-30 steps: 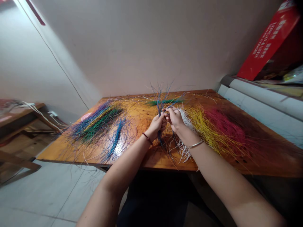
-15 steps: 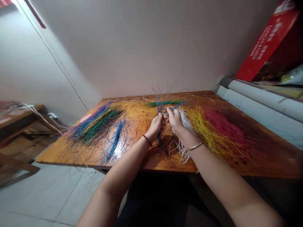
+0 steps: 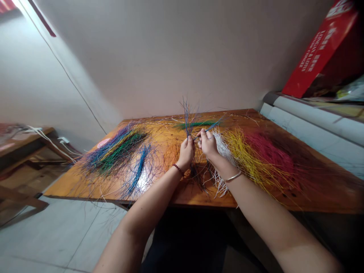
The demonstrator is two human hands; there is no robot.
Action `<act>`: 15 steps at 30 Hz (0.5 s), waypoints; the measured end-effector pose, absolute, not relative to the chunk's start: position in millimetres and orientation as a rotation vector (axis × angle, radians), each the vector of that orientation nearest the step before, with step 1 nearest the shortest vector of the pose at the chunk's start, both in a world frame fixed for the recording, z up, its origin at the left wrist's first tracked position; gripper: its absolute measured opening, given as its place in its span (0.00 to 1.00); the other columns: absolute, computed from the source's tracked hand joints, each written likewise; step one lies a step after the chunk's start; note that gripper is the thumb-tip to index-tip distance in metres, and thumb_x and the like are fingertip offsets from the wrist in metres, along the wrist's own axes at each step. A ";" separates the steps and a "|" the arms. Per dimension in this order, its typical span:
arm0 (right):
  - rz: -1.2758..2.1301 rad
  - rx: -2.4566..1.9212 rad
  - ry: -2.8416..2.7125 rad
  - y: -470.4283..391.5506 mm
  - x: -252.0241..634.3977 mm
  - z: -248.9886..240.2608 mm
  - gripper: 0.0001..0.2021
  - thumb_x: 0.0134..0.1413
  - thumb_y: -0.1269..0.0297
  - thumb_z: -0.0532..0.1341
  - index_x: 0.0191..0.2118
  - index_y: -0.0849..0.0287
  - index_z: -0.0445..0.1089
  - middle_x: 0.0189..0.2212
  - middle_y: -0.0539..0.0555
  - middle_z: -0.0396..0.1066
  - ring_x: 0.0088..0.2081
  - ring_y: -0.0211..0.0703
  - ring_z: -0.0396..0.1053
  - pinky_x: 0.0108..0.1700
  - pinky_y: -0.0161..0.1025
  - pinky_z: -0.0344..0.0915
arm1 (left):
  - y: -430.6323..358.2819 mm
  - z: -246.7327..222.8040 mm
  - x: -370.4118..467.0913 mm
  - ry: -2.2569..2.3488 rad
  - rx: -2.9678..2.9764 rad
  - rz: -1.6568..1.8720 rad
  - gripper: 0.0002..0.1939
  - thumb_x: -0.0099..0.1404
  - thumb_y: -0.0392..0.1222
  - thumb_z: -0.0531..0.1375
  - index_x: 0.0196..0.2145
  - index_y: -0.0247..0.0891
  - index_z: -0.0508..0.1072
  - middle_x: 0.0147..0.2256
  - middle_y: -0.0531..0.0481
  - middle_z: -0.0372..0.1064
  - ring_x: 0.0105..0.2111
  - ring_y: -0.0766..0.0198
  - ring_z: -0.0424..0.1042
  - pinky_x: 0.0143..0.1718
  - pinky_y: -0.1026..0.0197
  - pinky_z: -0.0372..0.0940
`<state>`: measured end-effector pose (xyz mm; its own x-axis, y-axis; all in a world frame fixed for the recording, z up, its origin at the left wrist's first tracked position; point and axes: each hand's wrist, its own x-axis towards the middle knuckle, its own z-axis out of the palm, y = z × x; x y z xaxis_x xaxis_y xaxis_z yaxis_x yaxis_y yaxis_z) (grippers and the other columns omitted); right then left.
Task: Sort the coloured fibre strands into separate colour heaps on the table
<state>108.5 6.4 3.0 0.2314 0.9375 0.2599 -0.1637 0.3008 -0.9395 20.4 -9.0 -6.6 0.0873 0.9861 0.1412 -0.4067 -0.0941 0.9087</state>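
My left hand, with a dark red bead bracelet on its wrist, is closed around an upright bundle of thin blue and dark strands. The strands fan out above the fist, and some hang below it. Close on its right, my right hand pinches a few blue strands that stick out to the upper right. A silver bangle is on that wrist. Orange strands lie under my left hand. White strands lie just beyond my right hand. Whether the two held bunches join is too small to tell.
Yellow strands and magenta strands spread over the right of the wooden table. Green and blue bunches lie left; another green bunch lies behind my hands. A red box stands at the right.
My left hand has turned more upright and its bundle leans slightly left. A small gap has opened between my hands, and the blue strands in my right hand show more plainly.
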 end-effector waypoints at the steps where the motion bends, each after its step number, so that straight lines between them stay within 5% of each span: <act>1: 0.902 -0.949 -1.033 4.8 107.2 3.2 0.25 0.48 0.35 0.53 0.26 0.55 0.59 0.15 0.42 0.54 0.14 0.31 0.54 0.16 0.32 0.50 | -8.9 -6.5 20.4 0.767 1.012 1.381 0.22 0.61 0.59 0.56 0.24 0.38 0.57 0.14 0.62 0.45 0.12 0.77 0.42 0.13 0.71 0.39; 7: 0.797 -0.893 -1.054 -4.1 103.5 6.5 0.24 0.51 0.36 0.51 0.26 0.55 0.58 0.16 0.43 0.55 0.14 0.32 0.57 0.16 0.32 0.52 | -9.6 -3.6 18.8 0.822 0.944 1.414 0.21 0.62 0.57 0.56 0.24 0.38 0.54 0.15 0.62 0.46 0.13 0.76 0.44 0.14 0.71 0.39; 15: 1.050 -0.846 -0.889 -2.3 103.3 11.2 0.21 0.45 0.46 0.62 0.20 0.56 0.55 0.15 0.43 0.54 0.13 0.29 0.54 0.15 0.30 0.52 | -4.3 -10.9 17.8 0.805 1.126 1.480 0.22 0.61 0.59 0.55 0.23 0.38 0.55 0.16 0.61 0.48 0.14 0.75 0.46 0.16 0.70 0.43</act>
<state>103.3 -2.3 11.2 0.2423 0.9506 0.1941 -0.3485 0.2720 -0.8970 17.8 -4.3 -10.9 0.0046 0.9737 0.2278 -0.3384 -0.2128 0.9166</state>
